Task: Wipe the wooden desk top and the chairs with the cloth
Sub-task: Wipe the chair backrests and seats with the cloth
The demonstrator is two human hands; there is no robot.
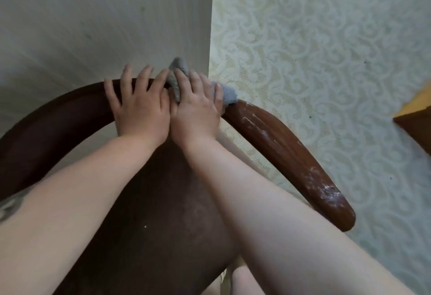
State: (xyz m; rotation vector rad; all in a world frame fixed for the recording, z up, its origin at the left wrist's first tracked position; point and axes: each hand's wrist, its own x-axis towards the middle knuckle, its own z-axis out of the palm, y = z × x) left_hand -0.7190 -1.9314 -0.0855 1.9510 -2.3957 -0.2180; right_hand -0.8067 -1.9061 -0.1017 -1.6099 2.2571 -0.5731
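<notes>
Two hands on curved chair back (279,141): right hand (196,108) presses cloth (227,95) flat, left hand (140,106) open alongside; unwiped, white-smeared rail runs rightward, nearer right hand.

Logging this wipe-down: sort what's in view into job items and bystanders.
Job:
- grey cloth on the chair's top rail
- dark wooden chair
- pale desk top
- right hand, pressing the cloth
- left hand, flat on the rail

Bystanders:
- patterned floor
- brown furniture corner
</notes>
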